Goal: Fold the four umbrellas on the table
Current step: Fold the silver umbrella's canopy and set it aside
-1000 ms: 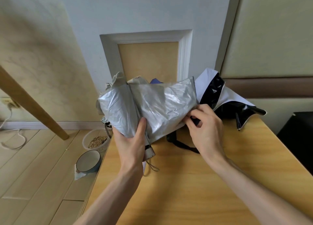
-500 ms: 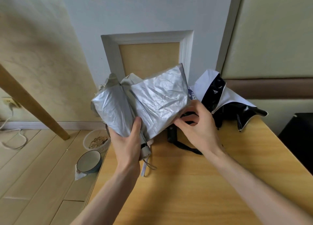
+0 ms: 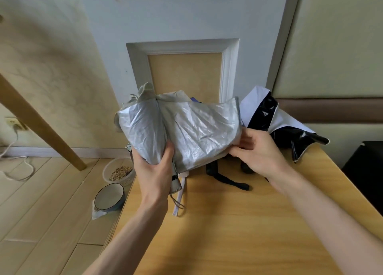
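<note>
Right grip (image 3: 257, 152) shifts rightward and pinches the panel edge of the umbrella (image 3: 186, 133); the panel, raised before, now stretches sideways and lower.

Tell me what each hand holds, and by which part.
Both hold the silver umbrella. The left hand grips its gathered folds near the lower end; the right hand pinches the right edge of the loose canopy.

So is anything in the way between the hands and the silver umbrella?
No, nothing visible. The left hand grips the silver umbrella around its gathered folds, and the right hand pinches the edge of a loose panel. The black-and-white umbrella lies behind, on the table, not between.
</note>
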The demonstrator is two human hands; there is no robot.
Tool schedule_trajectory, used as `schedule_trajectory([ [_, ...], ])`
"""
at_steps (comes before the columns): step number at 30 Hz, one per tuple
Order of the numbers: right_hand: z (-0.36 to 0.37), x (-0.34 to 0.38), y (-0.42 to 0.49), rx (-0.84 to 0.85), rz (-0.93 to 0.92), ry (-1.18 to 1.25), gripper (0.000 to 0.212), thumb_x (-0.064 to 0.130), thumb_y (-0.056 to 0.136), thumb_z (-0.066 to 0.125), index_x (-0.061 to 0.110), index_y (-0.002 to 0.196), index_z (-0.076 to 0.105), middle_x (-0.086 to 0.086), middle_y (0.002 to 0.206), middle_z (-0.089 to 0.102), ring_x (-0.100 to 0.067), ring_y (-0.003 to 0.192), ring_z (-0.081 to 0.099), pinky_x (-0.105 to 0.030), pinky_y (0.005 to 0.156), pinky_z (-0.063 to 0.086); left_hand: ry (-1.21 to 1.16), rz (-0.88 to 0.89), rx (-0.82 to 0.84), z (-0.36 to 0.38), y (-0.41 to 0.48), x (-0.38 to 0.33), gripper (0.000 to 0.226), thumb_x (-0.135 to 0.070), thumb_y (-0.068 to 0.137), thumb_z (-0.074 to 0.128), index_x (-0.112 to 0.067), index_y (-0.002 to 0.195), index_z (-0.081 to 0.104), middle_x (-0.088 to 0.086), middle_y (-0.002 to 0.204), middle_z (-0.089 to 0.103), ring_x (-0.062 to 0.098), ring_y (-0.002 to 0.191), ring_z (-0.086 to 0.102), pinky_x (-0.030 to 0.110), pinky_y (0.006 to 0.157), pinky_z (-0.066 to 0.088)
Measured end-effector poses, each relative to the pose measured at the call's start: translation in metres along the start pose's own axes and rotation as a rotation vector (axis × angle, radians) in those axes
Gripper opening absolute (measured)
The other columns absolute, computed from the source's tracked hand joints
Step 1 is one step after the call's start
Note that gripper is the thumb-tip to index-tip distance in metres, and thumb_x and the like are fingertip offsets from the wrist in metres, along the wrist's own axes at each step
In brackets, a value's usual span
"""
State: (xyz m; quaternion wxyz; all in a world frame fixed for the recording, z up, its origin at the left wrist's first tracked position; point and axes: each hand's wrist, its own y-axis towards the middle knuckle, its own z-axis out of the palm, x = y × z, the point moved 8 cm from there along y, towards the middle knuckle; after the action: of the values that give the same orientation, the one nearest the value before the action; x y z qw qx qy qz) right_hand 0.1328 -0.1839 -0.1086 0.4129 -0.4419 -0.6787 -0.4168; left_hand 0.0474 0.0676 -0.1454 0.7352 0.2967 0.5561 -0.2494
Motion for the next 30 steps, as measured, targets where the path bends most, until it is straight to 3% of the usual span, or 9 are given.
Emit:
schedule_trajectory([
  [2,0.002,-0.005,0.000,0.093,0.080,0.167,0.043,-0.006,0.087,0.077,0.021,0.120,0.075,0.009,0.118,0.078,-0.009,0.118,0.070,-0.039,0.110,0.053,0.027,0.043,0.024,0.002,-0.001,-0.005,0.064,-0.023,0.090,0.083,-0.034,0.144,0.050,-0.010,0.127,0.067,0.007,0.115,0.067,0.037,0.101,0.057],
  [4,0.012,-0.004,-0.005,0.257,0.175,0.408,0.050,-0.001,0.088,0.080,0.017,0.133,0.068,-0.001,0.130,0.074,-0.020,0.126,0.067,-0.045,0.109,0.053,0.040,0.080,0.046,0.005,-0.003,-0.010,0.061,-0.019,0.092,0.081,-0.035,0.142,0.050,-0.012,0.124,0.067,0.002,0.111,0.067,0.029,0.095,0.057],
  [8,0.017,0.007,-0.012,0.348,0.242,0.489,0.060,0.039,0.087,0.080,0.014,0.138,0.063,-0.007,0.133,0.073,-0.025,0.124,0.070,-0.048,0.106,0.054,0.062,0.106,0.061,0.006,-0.004,-0.011,0.061,-0.017,0.092,0.080,-0.037,0.140,0.049,-0.017,0.120,0.066,-0.006,0.106,0.065,0.015,0.083,0.055],
  [10,0.016,0.005,-0.010,0.285,0.262,0.465,0.056,0.044,0.086,0.071,0.013,0.133,0.067,-0.005,0.127,0.076,-0.023,0.119,0.072,-0.046,0.105,0.055,0.069,0.111,0.063,0.006,-0.004,-0.010,0.061,-0.017,0.093,0.080,-0.038,0.141,0.048,-0.016,0.121,0.065,-0.005,0.107,0.064,0.014,0.083,0.054],
  [14,-0.005,-0.007,-0.001,-0.033,0.216,0.265,0.013,0.021,0.099,0.072,0.019,0.111,0.076,0.002,0.106,0.082,-0.012,0.103,0.077,-0.038,0.104,0.057,0.086,0.112,0.066,0.005,-0.003,-0.007,0.065,-0.018,0.092,0.080,-0.035,0.146,0.047,-0.014,0.125,0.065,-0.002,0.111,0.063,0.023,0.093,0.053],
  [19,-0.019,-0.019,0.000,-0.158,0.201,0.231,0.005,0.023,0.100,0.072,0.025,0.104,0.075,0.007,0.097,0.082,-0.007,0.095,0.077,-0.029,0.092,0.060,0.074,0.117,0.089,0.008,-0.002,-0.007,0.068,-0.018,0.091,0.082,-0.034,0.148,0.047,-0.013,0.127,0.066,0.003,0.114,0.065,0.028,0.097,0.054],
  [24,-0.021,-0.025,-0.001,-0.107,0.250,0.319,0.020,0.025,0.096,0.077,0.016,0.114,0.076,-0.002,0.104,0.082,-0.015,0.100,0.078,-0.030,0.089,0.059,0.059,0.102,0.138,0.011,-0.001,-0.007,0.075,-0.020,0.085,0.088,-0.032,0.148,0.048,-0.016,0.124,0.068,-0.002,0.110,0.067,0.025,0.094,0.057],
  [27,-0.019,-0.016,0.002,-0.030,0.203,0.364,0.049,0.005,0.093,0.076,0.033,0.132,0.064,-0.002,0.119,0.077,-0.016,0.111,0.074,-0.033,0.095,0.058,0.110,0.141,0.202,0.016,-0.002,-0.010,0.073,-0.014,0.082,0.090,-0.031,0.142,0.051,-0.026,0.114,0.068,-0.005,0.107,0.066,0.014,0.085,0.057],
  [30,-0.022,0.003,0.002,0.039,0.049,0.205,0.075,0.023,0.088,0.086,0.061,0.141,0.048,0.008,0.131,0.066,-0.002,0.125,0.062,-0.025,0.103,0.047,0.173,0.209,0.296,0.023,-0.006,-0.013,0.072,-0.005,0.081,0.088,-0.030,0.138,0.052,-0.020,0.117,0.067,0.000,0.110,0.065,0.017,0.087,0.057],
])
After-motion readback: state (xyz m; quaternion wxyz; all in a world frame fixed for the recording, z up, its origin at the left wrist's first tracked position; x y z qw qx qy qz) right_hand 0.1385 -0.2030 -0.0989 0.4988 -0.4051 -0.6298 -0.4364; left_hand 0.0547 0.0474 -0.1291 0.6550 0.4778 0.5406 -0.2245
